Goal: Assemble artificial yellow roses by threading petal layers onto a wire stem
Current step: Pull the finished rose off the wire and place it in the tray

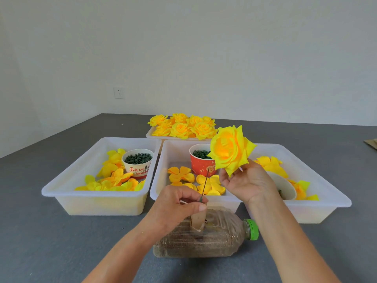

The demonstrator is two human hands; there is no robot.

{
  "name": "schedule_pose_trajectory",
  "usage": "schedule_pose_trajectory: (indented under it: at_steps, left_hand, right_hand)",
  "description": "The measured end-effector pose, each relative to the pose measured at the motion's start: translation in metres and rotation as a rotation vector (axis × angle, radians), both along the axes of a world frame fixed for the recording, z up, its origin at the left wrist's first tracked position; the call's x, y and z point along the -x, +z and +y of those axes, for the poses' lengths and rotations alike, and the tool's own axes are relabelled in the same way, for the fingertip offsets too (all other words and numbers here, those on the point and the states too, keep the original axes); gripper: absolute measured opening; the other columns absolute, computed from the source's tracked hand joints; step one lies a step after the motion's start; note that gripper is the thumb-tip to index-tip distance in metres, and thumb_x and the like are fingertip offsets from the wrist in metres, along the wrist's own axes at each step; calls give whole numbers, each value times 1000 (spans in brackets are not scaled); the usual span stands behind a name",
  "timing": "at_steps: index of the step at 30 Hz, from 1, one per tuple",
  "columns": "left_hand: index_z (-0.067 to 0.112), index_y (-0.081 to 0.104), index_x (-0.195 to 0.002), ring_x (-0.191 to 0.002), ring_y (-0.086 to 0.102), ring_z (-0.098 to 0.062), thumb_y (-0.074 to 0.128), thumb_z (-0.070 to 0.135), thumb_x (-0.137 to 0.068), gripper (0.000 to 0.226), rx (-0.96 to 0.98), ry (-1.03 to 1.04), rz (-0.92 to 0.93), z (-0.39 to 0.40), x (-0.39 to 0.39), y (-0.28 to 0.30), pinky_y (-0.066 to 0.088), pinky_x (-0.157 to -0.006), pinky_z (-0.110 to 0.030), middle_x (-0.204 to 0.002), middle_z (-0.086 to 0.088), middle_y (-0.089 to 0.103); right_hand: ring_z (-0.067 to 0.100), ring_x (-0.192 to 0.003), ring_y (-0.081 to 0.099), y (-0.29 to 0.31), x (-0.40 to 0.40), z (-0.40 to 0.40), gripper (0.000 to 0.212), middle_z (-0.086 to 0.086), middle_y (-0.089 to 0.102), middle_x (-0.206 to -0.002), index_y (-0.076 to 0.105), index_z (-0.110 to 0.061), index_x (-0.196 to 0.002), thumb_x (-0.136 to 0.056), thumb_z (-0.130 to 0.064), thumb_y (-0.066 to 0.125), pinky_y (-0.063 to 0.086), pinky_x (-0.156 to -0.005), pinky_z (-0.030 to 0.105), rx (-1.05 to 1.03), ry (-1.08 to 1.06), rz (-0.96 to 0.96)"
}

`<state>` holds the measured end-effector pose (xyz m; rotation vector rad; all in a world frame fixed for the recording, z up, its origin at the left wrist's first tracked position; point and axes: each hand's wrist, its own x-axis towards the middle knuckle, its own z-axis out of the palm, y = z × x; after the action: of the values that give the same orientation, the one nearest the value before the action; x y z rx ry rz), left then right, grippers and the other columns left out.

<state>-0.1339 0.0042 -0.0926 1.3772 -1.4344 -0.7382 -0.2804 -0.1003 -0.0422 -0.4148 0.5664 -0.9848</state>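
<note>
While pinching the assembled yellow rose in right hand, steady the wire stem pinched by left hand, then line up centre hole, slide straight down.

rose base hidden behind my right hand. that hand also blocks the right bin's paper cup. wire bottom lost under left hand fingers. red cup print unreadable.
</note>
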Motion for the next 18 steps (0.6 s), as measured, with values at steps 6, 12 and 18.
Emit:
schedule_pose_trajectory:
  at_steps: [6, 12, 18]
  left_hand:
    - [24, 75, -80, -74, 64, -2, 72, 38, -66, 19, 17, 57, 163, -3, -3, 14, 50, -69, -14, -83, 4, 74]
    - [15, 64, -107, -83, 66, -13, 64, 44, -81, 39, -21, 269, 386, -52, -16, 56, 51, -63, -23, -89, 2, 68]
    - [5, 65, -104, -79, 66, -22, 68, 22, -79, 31, -67, 153, 698, -93, -30, 64, 54, -70, -35, -94, -12, 70]
  right_hand:
    - [20, -67, 57, -15, -17, -10, 19, 6, 67, -61, 58, -9, -77, -93, -9, 47, 47, -53, 27, -38, 27, -139]
    - [22, -59, 66, -19, -47, -18, 16, 10, 67, -67, 61, -6, -83, -92, -12, 49, 56, -48, 28, 38, 86, -170]
    - [18, -53, 61, -23, -65, -35, 12, 10, 63, -64, 64, -3, -74, -63, -7, 63, 53, -51, 24, 102, 123, -115]
